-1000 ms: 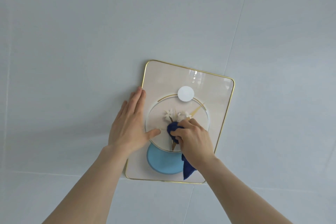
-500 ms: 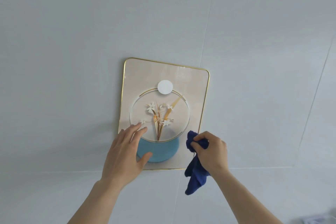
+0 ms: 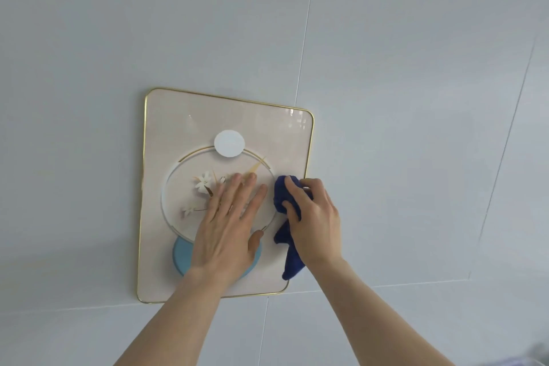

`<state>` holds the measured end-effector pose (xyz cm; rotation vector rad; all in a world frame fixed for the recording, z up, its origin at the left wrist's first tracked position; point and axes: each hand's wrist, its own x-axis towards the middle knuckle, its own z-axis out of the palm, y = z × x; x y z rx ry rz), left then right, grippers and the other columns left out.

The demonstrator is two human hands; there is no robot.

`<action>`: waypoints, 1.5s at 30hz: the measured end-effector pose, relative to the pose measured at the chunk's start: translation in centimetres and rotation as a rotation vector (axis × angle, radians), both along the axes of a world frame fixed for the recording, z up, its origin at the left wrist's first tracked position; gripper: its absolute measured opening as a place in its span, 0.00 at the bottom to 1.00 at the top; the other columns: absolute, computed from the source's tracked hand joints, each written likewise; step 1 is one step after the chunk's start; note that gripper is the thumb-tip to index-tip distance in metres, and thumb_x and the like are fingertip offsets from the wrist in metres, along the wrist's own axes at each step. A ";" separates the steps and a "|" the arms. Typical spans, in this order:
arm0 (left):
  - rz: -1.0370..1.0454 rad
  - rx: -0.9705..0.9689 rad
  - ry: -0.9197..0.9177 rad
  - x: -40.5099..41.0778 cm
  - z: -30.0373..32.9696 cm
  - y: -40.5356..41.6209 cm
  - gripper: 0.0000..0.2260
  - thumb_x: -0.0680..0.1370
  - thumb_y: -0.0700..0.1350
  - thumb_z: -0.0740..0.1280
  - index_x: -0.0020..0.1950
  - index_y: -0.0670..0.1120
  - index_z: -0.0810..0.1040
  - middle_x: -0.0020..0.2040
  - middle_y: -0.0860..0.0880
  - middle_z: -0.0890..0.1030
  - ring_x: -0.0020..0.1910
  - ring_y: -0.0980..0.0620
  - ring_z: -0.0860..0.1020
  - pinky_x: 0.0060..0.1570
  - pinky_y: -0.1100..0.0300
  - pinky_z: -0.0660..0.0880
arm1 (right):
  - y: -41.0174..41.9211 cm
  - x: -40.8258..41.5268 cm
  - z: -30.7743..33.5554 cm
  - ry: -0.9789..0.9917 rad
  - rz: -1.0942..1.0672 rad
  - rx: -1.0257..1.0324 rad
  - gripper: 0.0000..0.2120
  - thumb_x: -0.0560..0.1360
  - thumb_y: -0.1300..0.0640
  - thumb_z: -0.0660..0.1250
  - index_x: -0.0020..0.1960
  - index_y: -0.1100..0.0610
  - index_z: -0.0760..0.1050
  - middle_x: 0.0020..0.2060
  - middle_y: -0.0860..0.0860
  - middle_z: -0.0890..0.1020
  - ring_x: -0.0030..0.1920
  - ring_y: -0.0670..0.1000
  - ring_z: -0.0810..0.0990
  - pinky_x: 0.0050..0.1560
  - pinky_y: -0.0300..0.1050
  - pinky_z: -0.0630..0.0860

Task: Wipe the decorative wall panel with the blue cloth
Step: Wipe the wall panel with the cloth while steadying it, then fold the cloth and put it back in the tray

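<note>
The decorative wall panel [image 3: 184,125] is a cream rectangle with a thin gold rim, a white disc near its top, a ring with white flowers and a light blue disc low down. My left hand [image 3: 228,223] lies flat and open on the ring, fingers spread, covering part of the flowers and the blue disc. My right hand [image 3: 315,223] grips the bunched blue cloth [image 3: 282,193] and presses it on the panel's right side, close to the gold rim. A tail of the cloth hangs below my palm.
The panel hangs on a pale grey wall [image 3: 386,68] of large tiles with thin seams. A blurred object shows at the bottom right corner [image 3: 531,358].
My left hand slid from the panel's lower left edge up onto the ring. My right hand carried the cloth from the panel's lower right corner up to its right side.
</note>
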<state>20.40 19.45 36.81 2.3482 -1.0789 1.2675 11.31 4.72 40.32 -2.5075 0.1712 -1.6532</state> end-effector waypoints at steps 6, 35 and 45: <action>0.029 -0.049 -0.072 1.4 -0.9 -0.9 0.37 0.77 0.47 0.70 0.83 0.48 0.58 0.85 0.47 0.55 0.84 0.44 0.52 0.80 0.41 0.57 | -1.8 3.0 -1.6 -0.057 -0.142 -0.188 0.21 0.70 0.69 0.75 0.61 0.58 0.81 0.47 0.55 0.80 0.47 0.58 0.78 0.32 0.43 0.71; -0.392 0.081 0.647 -7.7 1.9 1.4 0.27 0.77 0.55 0.72 0.75 0.63 0.68 0.73 0.59 0.74 0.72 0.55 0.71 0.71 0.50 0.70 | -0.8 -8.3 -2.7 0.507 0.288 0.862 0.24 0.64 0.53 0.84 0.53 0.50 0.75 0.52 0.48 0.83 0.50 0.51 0.84 0.50 0.49 0.83; -0.377 -0.092 0.715 -9.9 0.1 -0.8 0.03 0.80 0.53 0.67 0.53 0.58 0.79 0.46 0.58 0.83 0.45 0.54 0.81 0.50 0.50 0.79 | -3.8 -13.9 -4.6 0.601 0.507 1.061 0.24 0.68 0.63 0.82 0.59 0.54 0.76 0.56 0.54 0.85 0.52 0.57 0.87 0.49 0.51 0.85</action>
